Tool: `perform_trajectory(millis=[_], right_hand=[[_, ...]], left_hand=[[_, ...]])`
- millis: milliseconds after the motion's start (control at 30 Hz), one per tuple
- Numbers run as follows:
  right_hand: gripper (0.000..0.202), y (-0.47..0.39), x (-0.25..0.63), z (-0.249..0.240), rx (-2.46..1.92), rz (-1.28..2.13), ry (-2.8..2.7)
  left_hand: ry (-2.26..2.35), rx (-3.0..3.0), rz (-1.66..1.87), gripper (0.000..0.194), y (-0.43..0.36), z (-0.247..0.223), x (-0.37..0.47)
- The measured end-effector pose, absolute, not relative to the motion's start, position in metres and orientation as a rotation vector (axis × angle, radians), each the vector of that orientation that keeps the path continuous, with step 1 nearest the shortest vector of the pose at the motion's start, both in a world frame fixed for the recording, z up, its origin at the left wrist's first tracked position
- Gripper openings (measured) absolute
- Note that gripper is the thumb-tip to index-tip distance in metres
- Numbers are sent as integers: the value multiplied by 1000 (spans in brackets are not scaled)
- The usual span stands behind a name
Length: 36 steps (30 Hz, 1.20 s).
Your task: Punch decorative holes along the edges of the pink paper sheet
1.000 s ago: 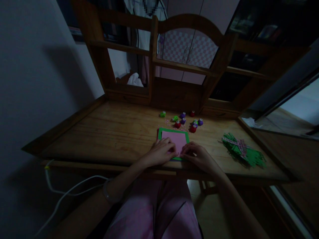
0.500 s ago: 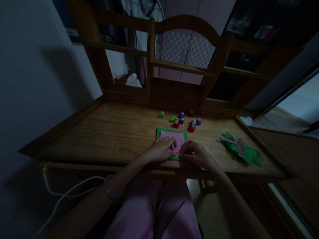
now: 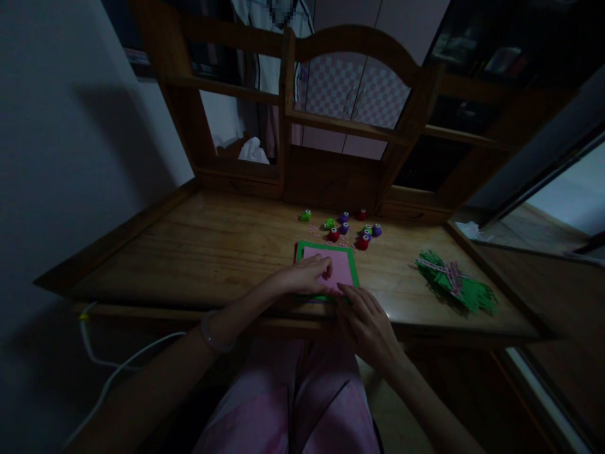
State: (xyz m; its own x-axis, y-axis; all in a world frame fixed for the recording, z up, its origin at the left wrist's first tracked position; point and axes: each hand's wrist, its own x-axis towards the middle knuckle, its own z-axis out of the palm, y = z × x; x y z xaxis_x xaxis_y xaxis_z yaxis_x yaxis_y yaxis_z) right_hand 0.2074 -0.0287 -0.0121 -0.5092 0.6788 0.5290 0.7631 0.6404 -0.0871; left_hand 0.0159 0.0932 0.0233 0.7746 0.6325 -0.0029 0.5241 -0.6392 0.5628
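A pink sheet point(image 3: 341, 266) lies on a slightly larger green sheet point(image 3: 354, 268) near the desk's front edge. My left hand point(image 3: 309, 275) rests on the left part of the pink sheet with its fingers bent together; whatever they may pinch is too small to make out. At the lower right corner of the sheets is my right hand point(image 3: 366, 315), fingers toward the pink sheet's bottom edge and partly below the desk edge; its fingertips are dim. Tiny pink pieces point(image 3: 344, 239) are scattered just behind the sheets.
Several small red, purple and green figures with white tops point(image 3: 333, 234) stand behind the sheets. Green strips with pink ones across them point(image 3: 456, 284) lie at the right. A wooden shelf unit point(image 3: 331, 120) rises at the back; a white cable point(image 3: 106, 384) hangs at the left.
My right hand has moved down and toward me, its fingers now at the desk's front edge. The left hand's fingers have shifted slightly and lie flatter over the pink sheet.
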Motion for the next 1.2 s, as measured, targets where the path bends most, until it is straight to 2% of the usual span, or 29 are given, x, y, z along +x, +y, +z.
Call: perform_trajectory(millis=[267, 800, 1033, 1200], right_hand=[[59, -24, 208, -9, -1125, -242, -2390], [58, -32, 237, -12, -1181, -175, -2260], [52, -37, 237, -16, -1198, -123, -2215], [52, -38, 238, -22, -1197, -83, -2215]], left_hand=[[866, 2428, 241, 36, 91, 26, 14], [969, 2398, 20, 35, 103, 38, -6], [925, 2459, 182, 29, 96, 26, -30], [993, 2742, 615, 34, 47, 20, -28]])
